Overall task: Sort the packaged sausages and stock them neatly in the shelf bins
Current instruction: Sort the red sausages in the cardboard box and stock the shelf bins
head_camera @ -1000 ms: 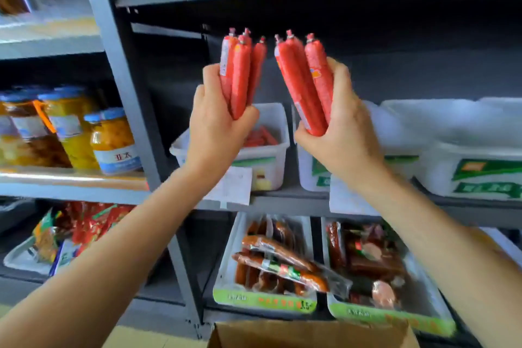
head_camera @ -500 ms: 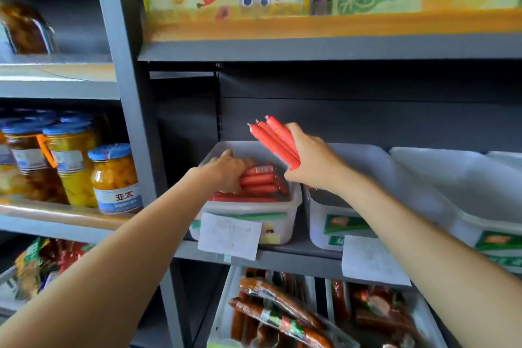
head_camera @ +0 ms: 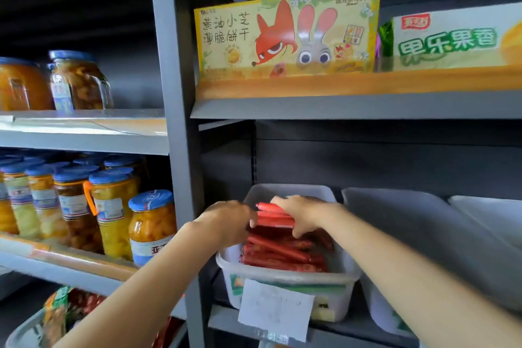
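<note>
Stocking step: right hand [head_camera: 299, 215] curled round a bundle of sausages [head_camera: 275, 217], lowering it onto the pile in the bin [head_camera: 285, 277]. Left hand [head_camera: 228, 220] at the bundle's left end, grip unclear. Next, probably: release, square up the rows.

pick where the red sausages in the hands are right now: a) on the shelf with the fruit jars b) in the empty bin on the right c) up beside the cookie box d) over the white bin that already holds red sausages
d: the right hand and left hand hold a bundle of red sausages just above the pile in the white bin, away from the fruit jars.
</note>
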`<move>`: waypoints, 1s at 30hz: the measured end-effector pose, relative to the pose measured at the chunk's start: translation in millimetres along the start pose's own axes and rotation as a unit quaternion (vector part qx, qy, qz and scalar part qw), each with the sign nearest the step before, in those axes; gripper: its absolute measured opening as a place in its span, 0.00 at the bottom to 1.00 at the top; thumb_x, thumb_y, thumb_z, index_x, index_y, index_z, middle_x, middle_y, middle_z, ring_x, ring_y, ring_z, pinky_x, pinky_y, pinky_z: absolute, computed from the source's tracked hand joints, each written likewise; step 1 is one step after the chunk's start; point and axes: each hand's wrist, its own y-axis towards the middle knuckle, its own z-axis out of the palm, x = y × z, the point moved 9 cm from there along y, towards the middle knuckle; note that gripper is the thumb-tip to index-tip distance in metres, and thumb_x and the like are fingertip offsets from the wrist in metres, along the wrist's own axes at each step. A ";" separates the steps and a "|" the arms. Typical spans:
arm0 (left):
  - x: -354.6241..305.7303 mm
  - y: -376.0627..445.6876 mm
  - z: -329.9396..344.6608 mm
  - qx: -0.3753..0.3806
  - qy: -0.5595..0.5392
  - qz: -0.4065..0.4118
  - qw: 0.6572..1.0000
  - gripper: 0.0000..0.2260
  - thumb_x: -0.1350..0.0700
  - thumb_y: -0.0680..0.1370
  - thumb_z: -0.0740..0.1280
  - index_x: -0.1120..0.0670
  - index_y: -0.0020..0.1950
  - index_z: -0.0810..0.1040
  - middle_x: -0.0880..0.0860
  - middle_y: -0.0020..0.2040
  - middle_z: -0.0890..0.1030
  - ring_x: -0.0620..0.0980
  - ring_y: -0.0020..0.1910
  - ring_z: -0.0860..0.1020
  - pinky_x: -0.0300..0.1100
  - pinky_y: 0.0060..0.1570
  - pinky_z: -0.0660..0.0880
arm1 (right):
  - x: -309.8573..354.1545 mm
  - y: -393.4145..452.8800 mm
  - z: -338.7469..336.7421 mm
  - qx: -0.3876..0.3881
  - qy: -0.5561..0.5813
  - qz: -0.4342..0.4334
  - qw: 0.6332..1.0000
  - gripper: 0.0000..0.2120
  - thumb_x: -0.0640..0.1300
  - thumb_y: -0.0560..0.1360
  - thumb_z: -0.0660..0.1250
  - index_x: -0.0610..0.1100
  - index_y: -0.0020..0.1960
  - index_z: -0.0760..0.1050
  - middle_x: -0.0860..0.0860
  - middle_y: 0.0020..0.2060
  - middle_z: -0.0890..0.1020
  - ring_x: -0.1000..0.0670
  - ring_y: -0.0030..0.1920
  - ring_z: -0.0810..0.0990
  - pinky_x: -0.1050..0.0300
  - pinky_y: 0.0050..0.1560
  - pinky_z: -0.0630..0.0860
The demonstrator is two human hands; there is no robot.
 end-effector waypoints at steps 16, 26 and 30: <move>-21.9 29.0 56.8 0.156 -0.020 -0.022 0.987 0.26 0.54 0.78 0.64 0.48 0.74 0.60 0.52 0.71 0.68 0.53 0.67 0.70 0.47 0.67 0.67 | -14.2 -31.0 28.8 0.070 -0.030 0.022 0.997 0.24 0.46 0.76 0.65 0.49 0.71 0.66 0.48 0.64 0.72 0.45 0.64 0.70 0.50 0.62 0.68; -55.8 3.4 -14.0 -0.180 -0.181 0.016 0.967 0.19 0.55 0.77 0.63 0.51 0.68 0.71 0.52 0.67 0.72 0.54 0.64 0.72 0.45 0.63 0.67 | -10.4 -119.4 -27.7 -0.175 0.101 0.001 0.979 0.14 0.42 0.78 0.61 0.50 0.62 0.73 0.53 0.58 0.78 0.51 0.56 0.73 0.58 0.52 0.63; -117.5 -74.7 -39.5 -0.398 -0.336 0.129 0.844 0.12 0.57 0.76 0.60 0.59 0.54 0.78 0.53 0.51 0.78 0.50 0.49 0.77 0.39 0.48 0.73 | -4.9 -220.5 -27.2 -0.329 0.182 -0.045 0.926 0.19 0.38 0.77 0.63 0.49 0.66 0.71 0.55 0.57 0.77 0.53 0.59 0.72 0.61 0.58 0.68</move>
